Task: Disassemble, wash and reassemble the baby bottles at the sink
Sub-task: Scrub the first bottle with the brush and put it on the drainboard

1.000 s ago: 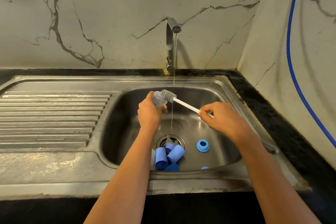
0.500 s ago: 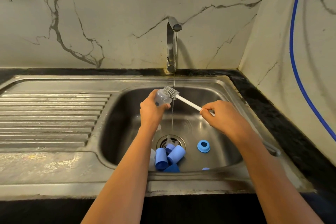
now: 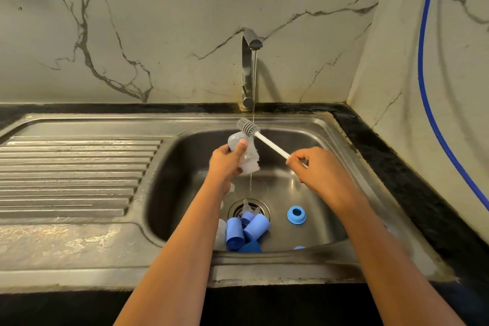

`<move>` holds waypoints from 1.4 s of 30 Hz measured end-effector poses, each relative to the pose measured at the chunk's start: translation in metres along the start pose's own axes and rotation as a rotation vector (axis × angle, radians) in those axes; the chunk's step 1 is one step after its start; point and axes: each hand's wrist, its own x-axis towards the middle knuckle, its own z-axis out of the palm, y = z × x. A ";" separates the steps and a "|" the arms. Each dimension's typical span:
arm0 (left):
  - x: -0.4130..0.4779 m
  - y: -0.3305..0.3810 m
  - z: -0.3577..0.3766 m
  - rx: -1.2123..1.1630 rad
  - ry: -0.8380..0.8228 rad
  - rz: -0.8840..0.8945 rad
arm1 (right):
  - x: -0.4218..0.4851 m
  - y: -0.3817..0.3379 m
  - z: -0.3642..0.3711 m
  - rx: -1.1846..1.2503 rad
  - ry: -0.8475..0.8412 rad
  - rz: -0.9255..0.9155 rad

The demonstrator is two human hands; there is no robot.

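My left hand (image 3: 227, 161) grips a clear baby bottle (image 3: 246, 156), fingers curled round it and the thumb pressed on its side. I hold it tilted above the sink basin (image 3: 330, 140), toward 12 o'clock from the drain (image 3: 260, 206). I cannot tell which end is its mouth. My right hand (image 3: 317, 169) pinches the white handle of the bottle brush (image 3: 248, 127) between thumb and fingers. The handle slants up toward 10 o'clock. Its grey bristle head is outside the bottle, just above the upper end. The tap (image 3: 248, 71) stands at 12 o'clock on the basin rim, and a thin stream of water (image 3: 254, 82) falls past the brush head and bottle.

On the basin floor, blue caps (image 3: 234, 231) lie jumbled at the drain's 6 o'clock edge. A blue screw ring (image 3: 296, 215) lies apart at 3 o'clock from the drain. The ribbed drainboard (image 3: 74, 174) stretches away at 9 o'clock. A blue hose (image 3: 428, 87) runs down the wall at 3 o'clock.
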 end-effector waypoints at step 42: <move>0.013 0.004 -0.005 -0.828 -0.041 -0.102 | -0.002 -0.011 -0.008 0.166 -0.148 0.103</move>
